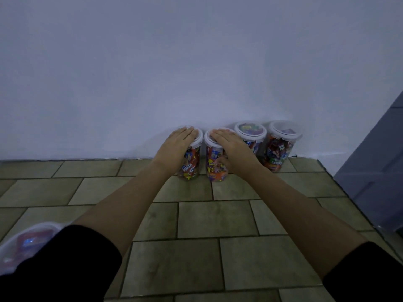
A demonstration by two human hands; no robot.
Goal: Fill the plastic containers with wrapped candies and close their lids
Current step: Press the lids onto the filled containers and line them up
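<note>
A person's left hand rests flat on the lid of the leftmost container while the right hand covers the lid of the second container. A third container and a fourth container (both lidded, full of wrapped candies) stand beside them on the tiled floor, against the white wall.

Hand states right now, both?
Left hand: open, flat on leftmost lid.
Right hand: open, fingers flat on second lid, thumb down the side of its container.
</note>
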